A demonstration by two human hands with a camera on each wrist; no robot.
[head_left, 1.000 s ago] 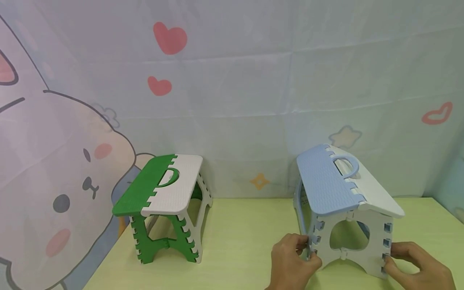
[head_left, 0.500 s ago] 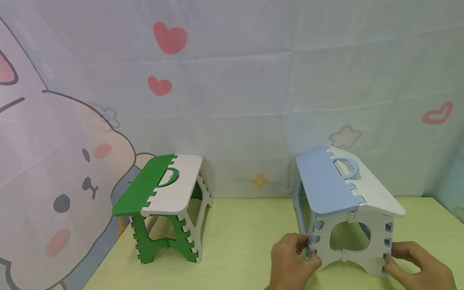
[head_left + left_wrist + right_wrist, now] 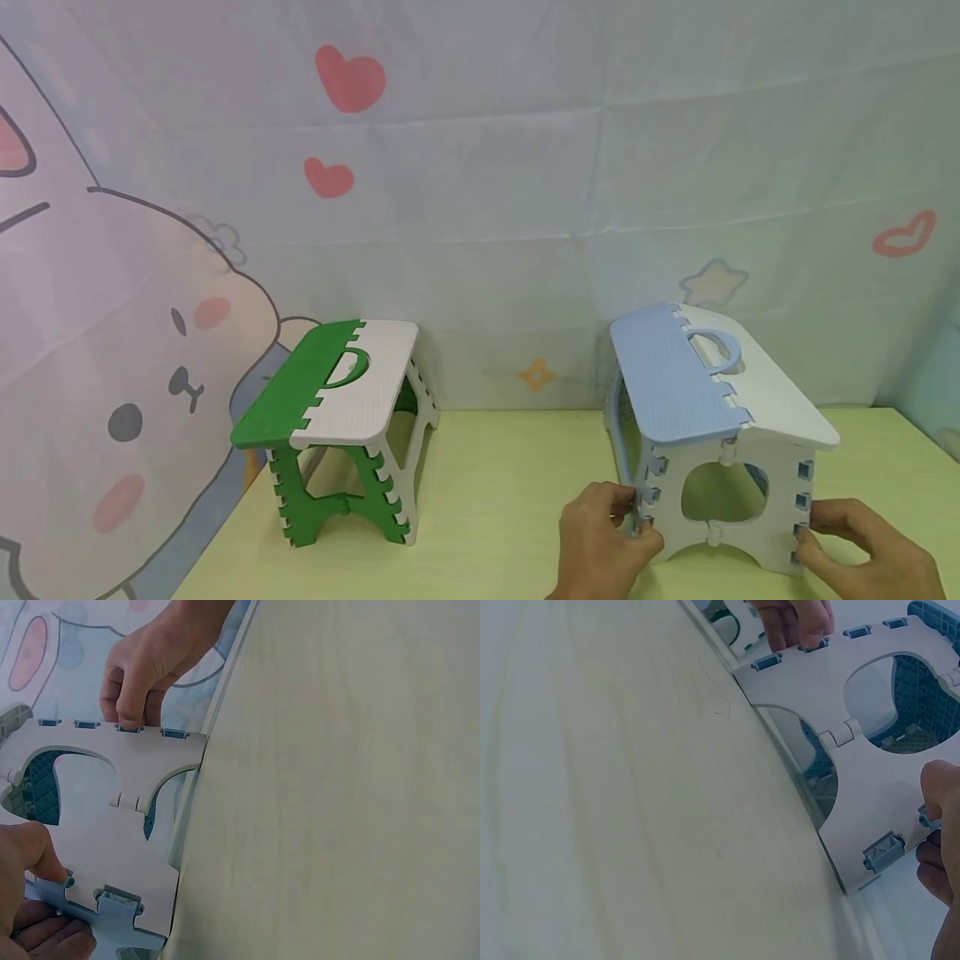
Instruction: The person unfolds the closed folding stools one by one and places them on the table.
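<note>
A blue and white folding stool (image 3: 678, 375) stands on the right side of the table, its top slightly peaked along the middle joint. My left hand (image 3: 603, 537) pinches the stool's near left leg edge, thumb on the white end panel (image 3: 112, 847) and fingers behind the blue side. Across from it, my right hand (image 3: 870, 550) grips the near right leg edge low down, thumb in front. Both hands also show in the right wrist view, on opposite edges of the end panel (image 3: 840, 682), which has a large round cutout. The fingertips behind the legs are partly hidden.
A green and white folding stool (image 3: 337, 392) stands unfolded on the left of the pale yellow-green table (image 3: 487, 508). Behind the table hangs a cloth backdrop (image 3: 480, 183) printed with hearts and a cartoon rabbit.
The blue and white stool's top has sunk slightly at its middle joint and looks a little flatter. Both hands keep their hold in almost the same place.
</note>
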